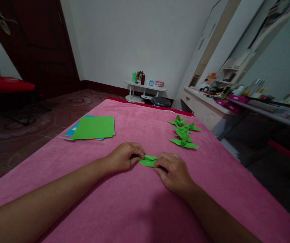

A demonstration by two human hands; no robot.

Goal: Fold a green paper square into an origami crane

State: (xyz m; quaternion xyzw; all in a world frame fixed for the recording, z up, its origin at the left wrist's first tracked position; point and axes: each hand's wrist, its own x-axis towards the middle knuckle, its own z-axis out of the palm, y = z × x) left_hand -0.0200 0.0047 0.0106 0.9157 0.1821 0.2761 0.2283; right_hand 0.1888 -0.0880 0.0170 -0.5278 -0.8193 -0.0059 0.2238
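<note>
A small folded piece of green paper point(148, 161) lies low over the pink cloth, held between both hands. Its left end is pinched by my left hand point(126, 156), thumb below and fingers above. On the right end, my right hand point(172, 170) grips it the same way. Creases and a raised flap run along the paper's upper edge; the ends are hidden under the fingertips. Several folded green paper cranes point(183, 133) sit in a cluster beyond my right hand. Beyond my left arm rests a stack of square sheets with green paper point(95, 127) on top and blue edges showing.
The pink cloth point(140, 125) covers the wide surface in front of me. At the far wall stands a small white table point(145, 85) with small items. A dresser point(208, 104) crowded with bottles and boxes is at the right. A red-topped seat point(6, 83) and a dark door point(35, 44) are left.
</note>
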